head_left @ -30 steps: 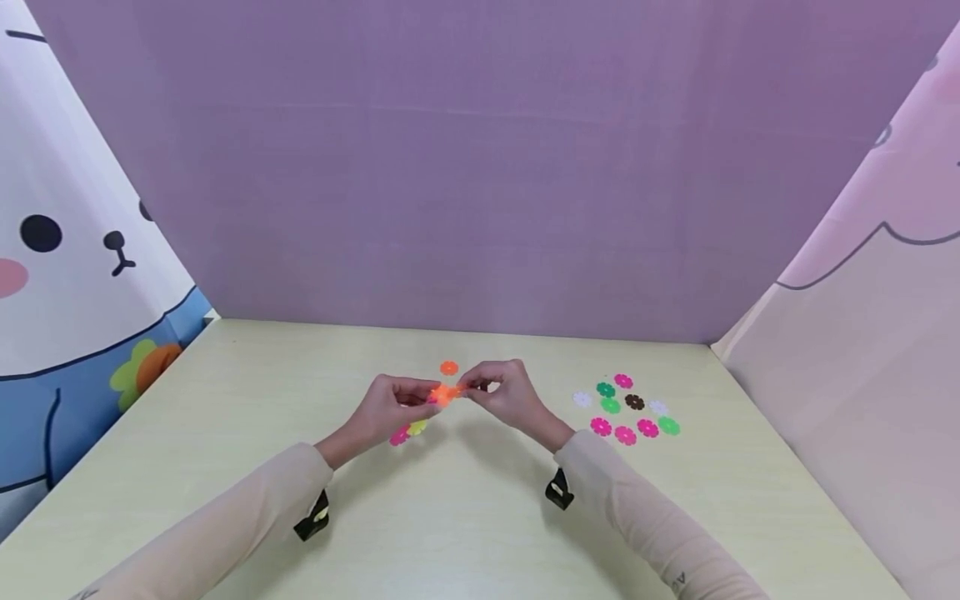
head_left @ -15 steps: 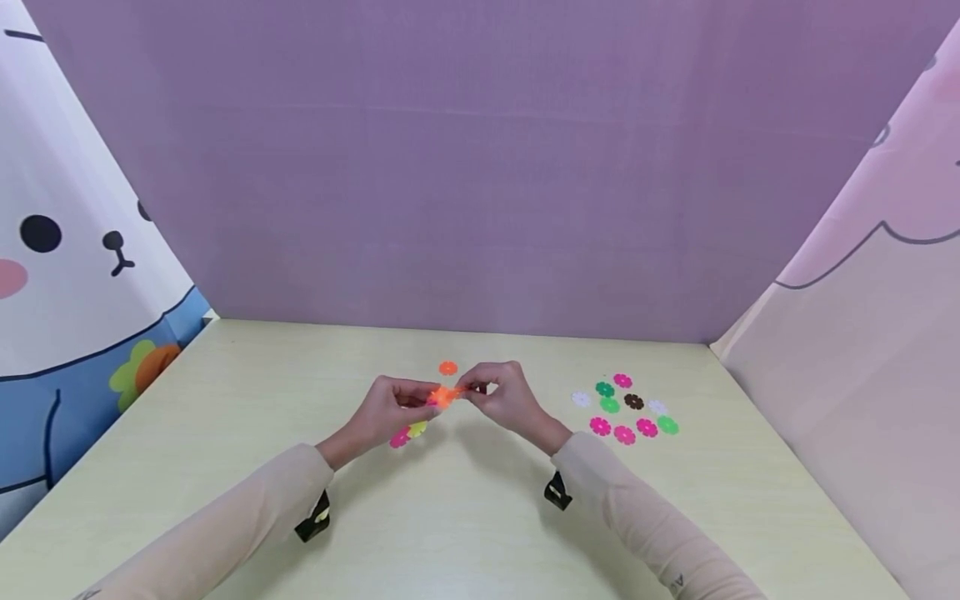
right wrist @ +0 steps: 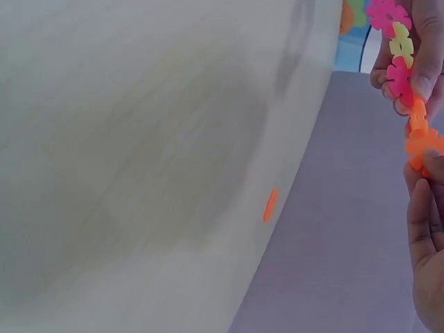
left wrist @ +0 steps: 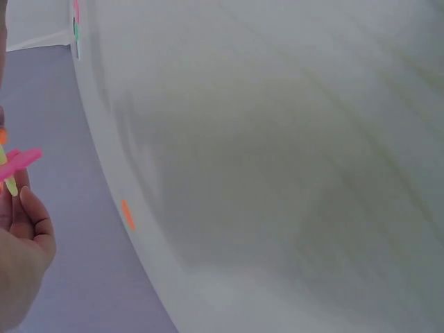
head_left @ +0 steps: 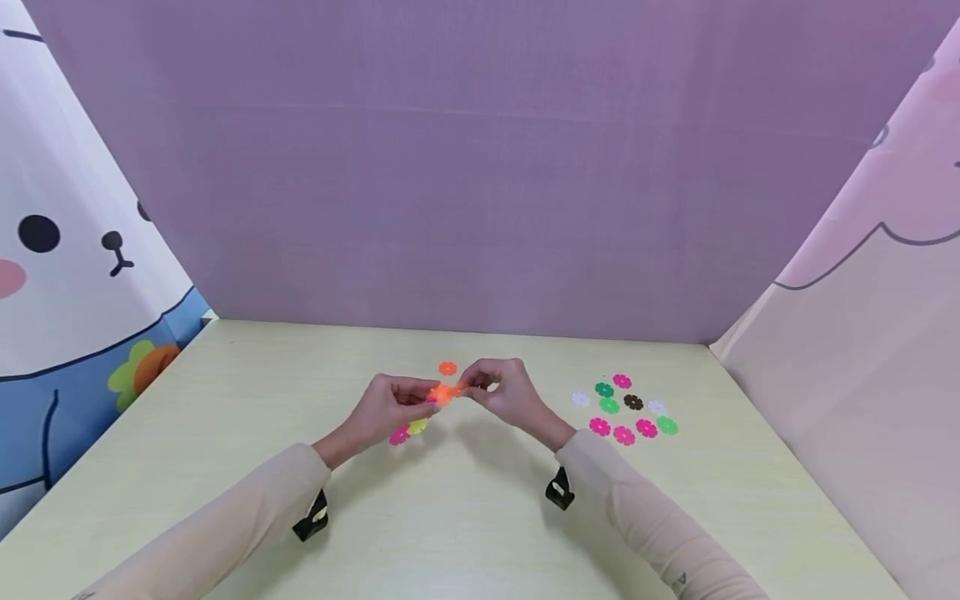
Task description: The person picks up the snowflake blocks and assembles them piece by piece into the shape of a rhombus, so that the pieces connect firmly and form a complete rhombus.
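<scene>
Both hands hold a short chain of flower-shaped plastic linking discs, raised above the table. My left hand [head_left: 384,408] pinches the chain near its middle, around a pink disc [right wrist: 399,78]. Beyond those fingers hang a yellow disc [right wrist: 401,43] and another pink disc [right wrist: 387,15]. Orange discs [head_left: 444,394] bridge the gap between the hands, joined at an angle. My right hand [head_left: 513,398] pinches the orange end of the chain between thumb and fingers. How deep the slots sit in each other is too small to tell.
A single orange disc [head_left: 447,367] lies on the table just behind the hands. To the right, several loose discs in pink, green, white and brown [head_left: 633,402] lie scattered. A purple cloth [head_left: 480,183] rises at the table's [head_left: 450,533] back edge.
The right hand shifts very slightly back and forth at the orange end. The left hand's grip stays the same, and the loose discs have not moved.
</scene>
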Demonstrator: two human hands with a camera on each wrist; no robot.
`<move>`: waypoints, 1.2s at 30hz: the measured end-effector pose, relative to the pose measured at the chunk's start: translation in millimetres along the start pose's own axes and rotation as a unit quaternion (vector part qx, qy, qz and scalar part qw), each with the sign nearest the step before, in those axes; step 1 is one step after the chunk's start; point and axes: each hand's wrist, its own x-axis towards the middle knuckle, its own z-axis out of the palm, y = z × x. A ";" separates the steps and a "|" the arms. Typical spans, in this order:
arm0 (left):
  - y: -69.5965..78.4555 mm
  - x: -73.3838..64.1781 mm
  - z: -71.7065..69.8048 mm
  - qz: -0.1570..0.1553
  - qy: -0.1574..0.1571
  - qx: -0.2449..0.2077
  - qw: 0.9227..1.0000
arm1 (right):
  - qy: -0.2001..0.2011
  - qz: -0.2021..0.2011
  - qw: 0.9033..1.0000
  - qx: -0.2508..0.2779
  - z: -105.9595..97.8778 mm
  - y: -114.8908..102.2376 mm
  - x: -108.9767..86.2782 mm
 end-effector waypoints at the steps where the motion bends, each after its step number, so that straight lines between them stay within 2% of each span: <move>1: 1.2 0.0 -0.1 -0.001 0.003 -0.002 1.000 | 0.000 0.008 1.000 0.007 -0.5 0.5 0.2; 7: 7.2 -0.3 -1.8 -0.014 0.012 -0.007 1.000 | 0.003 0.058 0.998 0.035 -3.6 0.1 -0.5; 13: 8.2 -1.0 -4.0 -0.024 0.014 -0.014 1.000 | 0.009 0.087 0.993 0.075 -7.9 -9.2 -2.2; 16: 14.6 -1.9 -2.4 -0.024 0.013 -0.011 1.000 | 0.013 0.097 0.990 0.100 -7.3 -14.1 -2.1; 20: 16.8 -1.2 -0.1 -0.023 0.015 -0.008 1.000 | 0.023 0.089 0.991 0.095 -1.8 -6.9 -2.9; 21: 13.5 0.2 0.0 -0.021 0.015 -0.009 1.000 | 0.026 0.084 0.992 0.088 -0.2 -3.0 -3.2; 29: 11.4 1.7 0.9 0.003 0.012 0.000 1.000 | 0.047 0.063 0.996 0.048 1.5 -1.5 -4.1; 33: 11.1 1.0 0.7 0.017 0.011 0.024 1.000 | 0.045 0.059 0.996 0.054 3.1 -3.5 -4.4; 36: 9.7 -0.2 0.9 0.021 0.009 0.035 0.999 | 0.043 0.047 0.997 0.051 3.0 -14.4 -5.4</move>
